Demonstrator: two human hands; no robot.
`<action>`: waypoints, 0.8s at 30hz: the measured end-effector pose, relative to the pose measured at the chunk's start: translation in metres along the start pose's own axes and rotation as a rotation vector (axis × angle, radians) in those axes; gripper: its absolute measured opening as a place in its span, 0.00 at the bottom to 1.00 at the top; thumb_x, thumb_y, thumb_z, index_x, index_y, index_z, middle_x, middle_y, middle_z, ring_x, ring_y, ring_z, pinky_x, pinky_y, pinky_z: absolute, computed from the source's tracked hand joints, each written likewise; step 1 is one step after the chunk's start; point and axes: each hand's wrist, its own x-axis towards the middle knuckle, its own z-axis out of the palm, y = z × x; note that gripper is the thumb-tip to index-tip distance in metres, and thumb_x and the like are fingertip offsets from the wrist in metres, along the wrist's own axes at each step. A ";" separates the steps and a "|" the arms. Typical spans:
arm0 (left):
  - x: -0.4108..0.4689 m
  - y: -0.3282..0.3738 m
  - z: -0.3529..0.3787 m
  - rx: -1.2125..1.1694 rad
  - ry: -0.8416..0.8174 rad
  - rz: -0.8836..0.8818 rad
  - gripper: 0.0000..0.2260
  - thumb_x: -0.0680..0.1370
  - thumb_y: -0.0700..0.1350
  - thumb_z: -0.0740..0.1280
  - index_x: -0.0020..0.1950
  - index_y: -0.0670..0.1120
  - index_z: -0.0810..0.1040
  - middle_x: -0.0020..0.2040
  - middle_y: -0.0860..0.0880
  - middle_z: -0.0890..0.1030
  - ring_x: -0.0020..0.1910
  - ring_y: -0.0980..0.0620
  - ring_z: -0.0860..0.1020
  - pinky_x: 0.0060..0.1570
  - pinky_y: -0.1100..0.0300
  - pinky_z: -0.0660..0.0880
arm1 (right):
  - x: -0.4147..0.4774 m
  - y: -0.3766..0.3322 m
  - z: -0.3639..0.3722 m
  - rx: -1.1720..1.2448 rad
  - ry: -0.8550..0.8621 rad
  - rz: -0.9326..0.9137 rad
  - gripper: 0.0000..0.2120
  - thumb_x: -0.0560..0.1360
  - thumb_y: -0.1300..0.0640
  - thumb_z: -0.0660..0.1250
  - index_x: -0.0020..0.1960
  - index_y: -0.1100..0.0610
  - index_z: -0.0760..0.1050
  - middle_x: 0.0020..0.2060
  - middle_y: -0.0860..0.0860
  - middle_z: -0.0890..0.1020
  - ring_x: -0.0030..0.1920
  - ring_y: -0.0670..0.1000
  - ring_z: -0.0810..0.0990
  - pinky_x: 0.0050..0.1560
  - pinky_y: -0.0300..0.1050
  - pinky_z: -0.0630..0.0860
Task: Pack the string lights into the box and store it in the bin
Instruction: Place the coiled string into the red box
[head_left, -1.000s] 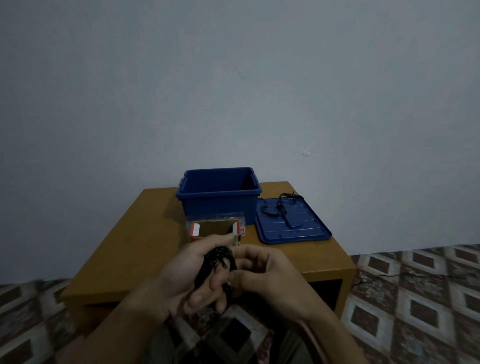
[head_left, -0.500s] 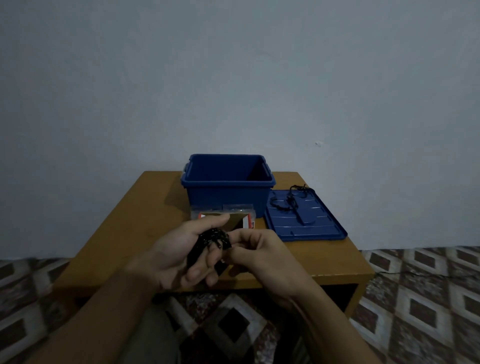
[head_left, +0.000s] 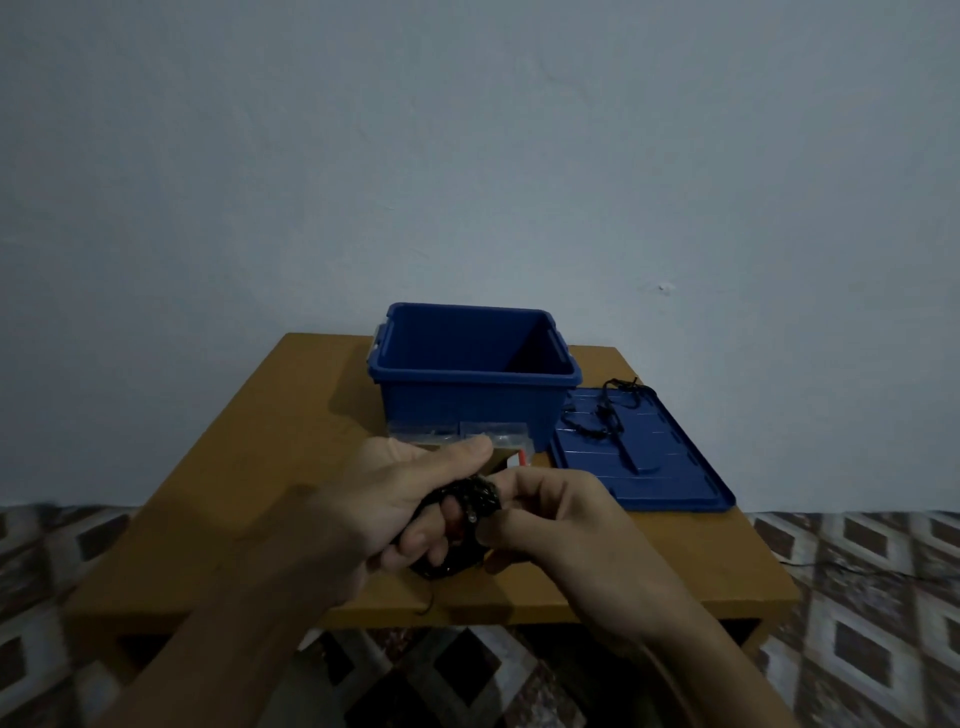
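Black string lights (head_left: 467, 512), coiled into a tight bundle, wrap round my left hand (head_left: 400, 493); the small box (head_left: 511, 451), flaps open, stands just before the open blue bin (head_left: 467, 402).

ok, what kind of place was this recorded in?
Probably a room in a home, not a lab or workshop: a bare painted wall, patterned floor tiles, and a low wooden table holding a blue bin and its lid.

Plain grey-blue wall (head_left: 467, 156) fills 12 o'clock. Brown wooden table (head_left: 291, 441) at ctr, near wall. Diamond-pattern tiled floor (head_left: 857, 597) at 4 & 8 o'clock. Dim light, soft shadows.
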 end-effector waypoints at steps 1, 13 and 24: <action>0.000 -0.001 -0.001 0.003 -0.017 0.012 0.25 0.73 0.59 0.70 0.24 0.43 0.73 0.21 0.44 0.66 0.16 0.53 0.63 0.21 0.63 0.58 | 0.000 -0.002 -0.003 -0.024 -0.011 -0.015 0.05 0.77 0.63 0.68 0.50 0.63 0.82 0.45 0.63 0.84 0.44 0.53 0.80 0.49 0.46 0.76; 0.031 -0.002 -0.012 0.209 0.070 0.372 0.09 0.78 0.48 0.67 0.55 0.47 0.81 0.47 0.50 0.84 0.47 0.53 0.82 0.49 0.60 0.79 | 0.036 -0.026 -0.034 -0.160 0.137 -0.131 0.04 0.78 0.65 0.67 0.48 0.62 0.81 0.41 0.56 0.85 0.39 0.45 0.81 0.40 0.37 0.76; 0.059 -0.014 -0.031 0.671 0.255 0.305 0.06 0.79 0.48 0.69 0.53 0.52 0.85 0.42 0.54 0.78 0.38 0.62 0.76 0.37 0.66 0.70 | 0.077 -0.001 -0.034 -0.560 0.212 -0.094 0.06 0.78 0.62 0.69 0.48 0.54 0.84 0.42 0.48 0.87 0.44 0.46 0.85 0.46 0.49 0.84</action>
